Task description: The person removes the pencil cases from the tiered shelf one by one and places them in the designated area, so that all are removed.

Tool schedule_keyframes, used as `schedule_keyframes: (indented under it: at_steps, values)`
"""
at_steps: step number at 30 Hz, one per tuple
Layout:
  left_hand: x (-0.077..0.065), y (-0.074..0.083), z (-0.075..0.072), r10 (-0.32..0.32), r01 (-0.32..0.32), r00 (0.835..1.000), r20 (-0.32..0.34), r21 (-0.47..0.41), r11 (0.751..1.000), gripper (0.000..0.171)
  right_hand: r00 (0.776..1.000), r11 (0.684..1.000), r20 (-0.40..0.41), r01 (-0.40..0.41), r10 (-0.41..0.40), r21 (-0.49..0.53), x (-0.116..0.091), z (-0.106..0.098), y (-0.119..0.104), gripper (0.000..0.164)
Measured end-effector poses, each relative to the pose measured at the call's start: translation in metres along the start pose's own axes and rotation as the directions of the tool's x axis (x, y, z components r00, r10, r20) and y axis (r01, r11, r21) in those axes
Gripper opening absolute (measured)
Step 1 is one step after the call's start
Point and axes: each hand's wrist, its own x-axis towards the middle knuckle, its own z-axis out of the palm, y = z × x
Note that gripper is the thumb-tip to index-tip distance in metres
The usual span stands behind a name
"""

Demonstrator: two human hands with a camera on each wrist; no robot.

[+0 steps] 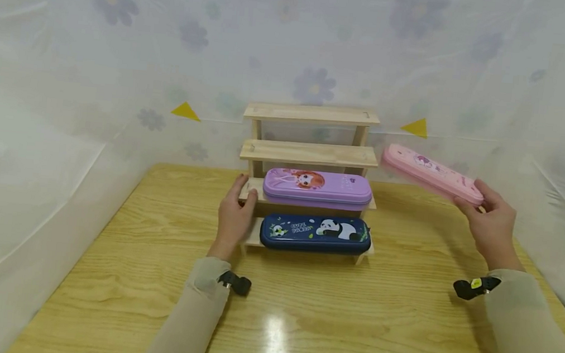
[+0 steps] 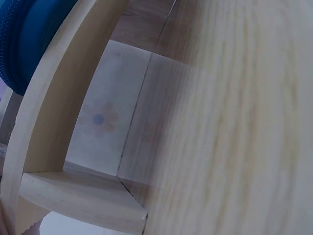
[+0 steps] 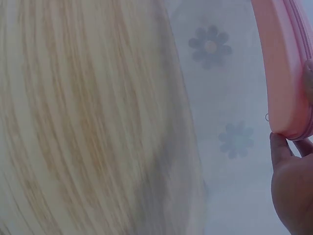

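Note:
My right hand pinches the right end of a pink pencil case, held in the air right of a tiered wooden shelf. In the right wrist view, the thumb and fingers meet the end of the pink case, beside its zipper. My left hand grips the shelf's left side near the second step from the bottom. On that step lies a purple pencil case with a cartoon girl. The lowest step bears a dark blue panda pencil case.
The shelf's two upper steps rise behind the cases. It stands toward the back of a wood-grain table. Pale flowered sheeting hangs behind and at both sides, with yellow triangles on it.

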Motion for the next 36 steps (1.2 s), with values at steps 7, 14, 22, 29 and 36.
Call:
schedule_keyframes:
  at_steps: [7,14,22,29,36]
  values:
    - [0.0,0.0,0.0,-0.002,0.002,1.0,0.0,0.001,1.0,0.051,0.998,0.991,0.058,0.044,-0.037,-0.127,0.003,0.001,0.017,0.069]
    - [-0.001,0.001,0.0,-0.004,0.004,1.0,0.003,0.007,1.0,0.051,0.99,0.973,0.127,0.083,-0.056,-0.214,0.007,0.004,0.025,0.071]
    - [0.0,0.004,0.0,-0.022,0.022,1.0,0.008,-0.004,1.0,0.051,0.975,0.962,0.221,0.076,-0.016,-0.263,0.015,0.009,0.031,0.068]
    - [-0.001,0.004,0.001,-0.016,0.016,1.0,0.011,0.0,1.0,0.051,0.947,0.956,0.313,0.025,0.071,-0.291,0.017,0.008,0.037,0.066]
    - [0.0,0.003,0.0,-0.008,0.009,1.0,0.004,-0.002,1.0,0.051,0.897,0.946,0.409,-0.026,0.164,-0.322,0.021,0.013,0.038,0.083]
